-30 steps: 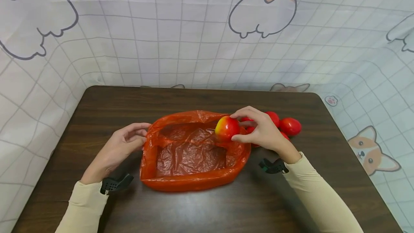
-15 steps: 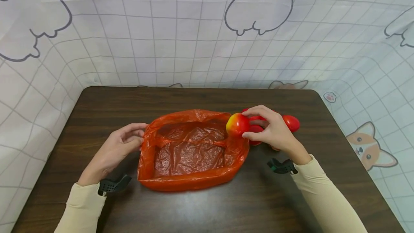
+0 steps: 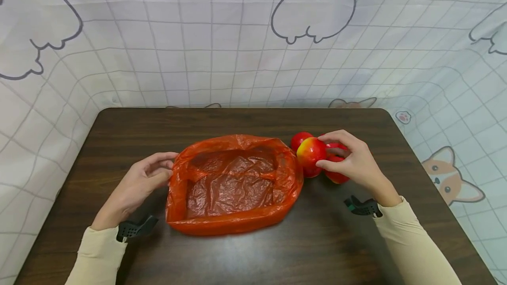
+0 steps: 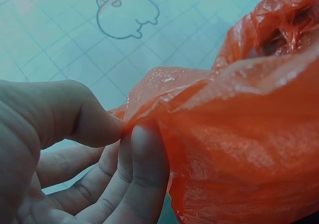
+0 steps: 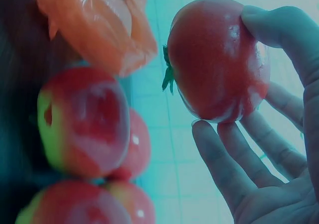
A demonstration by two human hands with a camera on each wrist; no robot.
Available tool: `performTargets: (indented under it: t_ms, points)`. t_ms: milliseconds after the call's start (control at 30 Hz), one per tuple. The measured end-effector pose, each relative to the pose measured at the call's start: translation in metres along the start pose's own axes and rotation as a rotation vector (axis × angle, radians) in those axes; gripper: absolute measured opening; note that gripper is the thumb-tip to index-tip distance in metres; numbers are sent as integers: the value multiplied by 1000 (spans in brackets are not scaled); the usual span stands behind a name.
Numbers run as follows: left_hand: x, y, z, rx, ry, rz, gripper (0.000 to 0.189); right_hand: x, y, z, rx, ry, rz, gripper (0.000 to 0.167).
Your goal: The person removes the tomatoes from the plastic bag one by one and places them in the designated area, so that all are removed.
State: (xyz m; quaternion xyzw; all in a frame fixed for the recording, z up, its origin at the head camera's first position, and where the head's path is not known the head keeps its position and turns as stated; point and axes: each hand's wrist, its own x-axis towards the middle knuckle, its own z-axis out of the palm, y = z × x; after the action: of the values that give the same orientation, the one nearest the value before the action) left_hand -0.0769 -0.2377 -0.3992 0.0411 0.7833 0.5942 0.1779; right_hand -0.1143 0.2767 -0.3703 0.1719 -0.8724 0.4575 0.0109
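Note:
My left hand [image 3: 138, 184] pinches the left rim of an orange-red plastic bag [image 3: 233, 223], which stands with its mouth wide. Thumb and fingertips meet on the thin film in the left wrist view. A red tomato [image 5: 217, 59] with a yellow patch and green leafy top is held by my right hand [image 3: 358, 162], between thumb and fingertips. This tomato hangs just right of the bag, over or in front of other fruit. Below it in the right wrist view are red-and-yellow apples [image 5: 92, 124]; some fruit is partly hidden behind the hand.
Beneath everything lies a dark wood-grain table [image 3: 237, 258]. A red fruit [image 3: 302, 140] sits by the bag's right back corner. White gridded cloth [image 3: 222, 65] with corgi drawings rises behind the table and along both sides.
My right hand has moved right with the tomato, from over the bag's right side to beside the fruit. The left hand has stayed at the bag's left rim.

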Motion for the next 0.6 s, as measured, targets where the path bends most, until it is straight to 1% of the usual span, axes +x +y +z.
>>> performTargets:
  t_ms: [167, 267, 333, 433, 600]
  points:
    - [-1, -3, 1, -8, 0, 5, 50, -5, 10, -10, -40, 24, 1, 52]
    - [-1, -3, 2, -7, -4, 1, 51, -9, 15, -17, -95, 45, 27, 52]
    - [-1, -2, 3, -3, -3, 2, 50, -12, 18, -22, -108, 60, 50, 52]
    - [-1, 0, 3, 8, 2, 3, 51, -18, 24, -31, -94, 79, 74, 52]
    - [-1, 1, 5, 15, 7, 5, 51, -28, 35, -43, -70, 104, 86, 53]
